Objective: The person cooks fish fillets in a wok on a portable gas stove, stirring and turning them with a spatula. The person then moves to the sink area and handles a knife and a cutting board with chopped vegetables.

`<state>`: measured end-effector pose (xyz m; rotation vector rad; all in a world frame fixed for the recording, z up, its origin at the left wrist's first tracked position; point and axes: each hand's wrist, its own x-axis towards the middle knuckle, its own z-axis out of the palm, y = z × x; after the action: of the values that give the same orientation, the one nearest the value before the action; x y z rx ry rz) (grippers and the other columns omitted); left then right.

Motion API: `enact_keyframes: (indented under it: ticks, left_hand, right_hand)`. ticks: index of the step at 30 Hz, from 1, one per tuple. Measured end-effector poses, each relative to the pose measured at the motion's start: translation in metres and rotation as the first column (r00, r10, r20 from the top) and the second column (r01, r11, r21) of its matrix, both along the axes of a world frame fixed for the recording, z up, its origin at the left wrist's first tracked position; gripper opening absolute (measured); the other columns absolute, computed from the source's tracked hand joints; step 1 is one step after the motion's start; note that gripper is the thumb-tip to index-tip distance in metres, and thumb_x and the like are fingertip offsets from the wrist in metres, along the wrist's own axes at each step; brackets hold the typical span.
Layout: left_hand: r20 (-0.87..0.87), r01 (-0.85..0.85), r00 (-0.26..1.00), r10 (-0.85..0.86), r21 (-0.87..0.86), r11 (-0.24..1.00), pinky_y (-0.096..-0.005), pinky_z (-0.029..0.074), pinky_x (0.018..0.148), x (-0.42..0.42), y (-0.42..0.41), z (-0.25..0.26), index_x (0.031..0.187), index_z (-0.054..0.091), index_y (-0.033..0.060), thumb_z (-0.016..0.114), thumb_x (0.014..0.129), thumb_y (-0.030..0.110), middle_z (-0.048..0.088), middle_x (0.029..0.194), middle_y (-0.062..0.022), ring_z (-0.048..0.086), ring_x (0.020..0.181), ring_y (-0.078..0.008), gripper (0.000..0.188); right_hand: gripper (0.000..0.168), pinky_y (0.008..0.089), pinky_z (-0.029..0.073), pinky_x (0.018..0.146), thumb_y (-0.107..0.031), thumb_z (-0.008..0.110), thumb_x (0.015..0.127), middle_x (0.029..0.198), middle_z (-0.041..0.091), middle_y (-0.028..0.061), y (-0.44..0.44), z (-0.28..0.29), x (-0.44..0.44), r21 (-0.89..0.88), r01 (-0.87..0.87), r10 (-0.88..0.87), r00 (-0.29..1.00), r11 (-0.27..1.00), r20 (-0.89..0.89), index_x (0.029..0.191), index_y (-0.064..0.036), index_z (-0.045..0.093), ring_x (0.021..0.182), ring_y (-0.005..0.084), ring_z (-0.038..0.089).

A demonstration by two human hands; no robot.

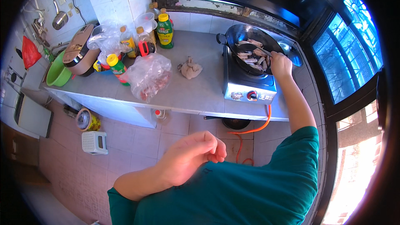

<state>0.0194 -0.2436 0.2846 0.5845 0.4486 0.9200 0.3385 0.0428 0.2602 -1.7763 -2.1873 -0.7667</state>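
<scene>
My right hand [281, 65] grips the handle of a spatula or ladle [247, 48], whose dark head lies among pieces of meat [257, 59]. They rest in a black wok [234, 34] on a steel single-burner gas stove [236, 84]. In front of my chest, my left hand [197, 153] is raised with fingers curled and nothing seen in it; part of the palm is hidden. Left of the stove, a crumpled pale cloth [190, 68] lies on the grey counter [200, 97]. A clear plastic bag [150, 75] with reddish contents sits further left.
Sauce bottles [164, 31], a rice cooker [79, 51] and a green basin [57, 75] stand on the left counter. A glass lid [290, 53] is behind the wok. An orange gas hose [265, 123] hangs down to the floor. A plastic stool [93, 142] stands lower left.
</scene>
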Motion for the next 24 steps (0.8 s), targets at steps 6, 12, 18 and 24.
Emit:
enact_keyframes:
  ticks: [6,12,18,24]
  left_hand:
    - [-0.020,-0.050,0.999,0.050,-0.014,0.999,-0.0318,0.039,0.080,-0.002,0.000,-0.001,0.080,0.049,0.0083,0.047,0.091,0.023,0.055,0.092,-0.0124,0.051,0.087,-0.0204,0.018]
    - [-0.016,-0.079,0.997,0.079,-0.008,0.997,-0.0321,0.040,0.081,-0.009,-0.002,-0.002,0.080,0.049,0.0083,0.047,0.091,0.022,0.056,0.092,-0.0126,0.052,0.088,-0.0210,0.018]
    - [-0.011,-0.048,0.999,0.048,-0.026,0.999,-0.0325,0.040,0.082,-0.008,-0.001,0.000,0.080,0.049,0.0084,0.046,0.091,0.022,0.056,0.092,-0.0129,0.052,0.089,-0.0213,0.018]
    - [0.008,-0.018,1.000,0.018,-0.007,1.000,-0.0324,0.040,0.082,-0.008,0.000,-0.001,0.079,0.049,0.0083,0.046,0.091,0.023,0.056,0.092,-0.0127,0.053,0.088,-0.0211,0.019]
  right_hand:
    - [0.012,0.0408,0.052,0.065,-0.016,0.053,0.082,0.080,0.063,0.0147,0.021,-0.001,-0.006,0.033,0.047,-0.046,0.998,0.998,-0.041,0.080,-0.006,0.059,0.076,0.0312,0.064]
    - [0.020,0.0428,0.050,0.072,-0.024,0.055,0.081,0.087,0.065,0.0162,0.007,0.011,-0.013,-0.074,0.138,-0.148,0.978,0.988,-0.146,0.079,-0.006,0.062,0.084,0.0337,0.063]
    - [0.033,0.0427,0.049,0.082,-0.033,0.055,0.081,0.097,0.064,0.0218,0.002,0.015,-0.006,-0.249,0.278,-0.351,0.879,0.928,-0.324,0.091,-0.003,0.067,0.096,0.0361,0.060]
    - [0.041,0.0435,0.048,0.083,-0.036,0.059,0.078,0.099,0.063,0.0243,0.050,-0.021,0.017,-0.339,0.289,-0.433,0.743,0.895,-0.510,0.091,0.003,0.067,0.096,0.0386,0.060]
